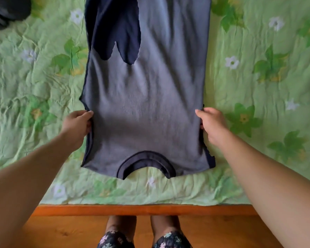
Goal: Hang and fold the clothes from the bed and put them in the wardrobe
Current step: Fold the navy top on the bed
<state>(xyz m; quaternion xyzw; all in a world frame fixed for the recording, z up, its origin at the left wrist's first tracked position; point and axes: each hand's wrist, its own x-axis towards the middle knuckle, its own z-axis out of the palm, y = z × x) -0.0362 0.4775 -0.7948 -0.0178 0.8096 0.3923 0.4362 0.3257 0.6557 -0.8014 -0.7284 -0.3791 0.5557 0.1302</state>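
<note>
A grey T-shirt [145, 104] with a dark navy collar lies flat on the bed, collar toward me, sides folded in so it forms a long strip. Dark navy sleeve fabric [113, 29] lies folded over its upper left part. My left hand [79, 124] pinches the shirt's left edge near the shoulder. On the opposite edge, at the same height, my right hand [211, 124] has its fingers curled around the fabric.
The bed carries a green floral quilt [258, 86]. Another dark garment [5, 11] lies bunched at the top left corner. The bed's wooden front rail [141, 210] runs below the quilt, with wooden floor and my feet [143, 230] beneath.
</note>
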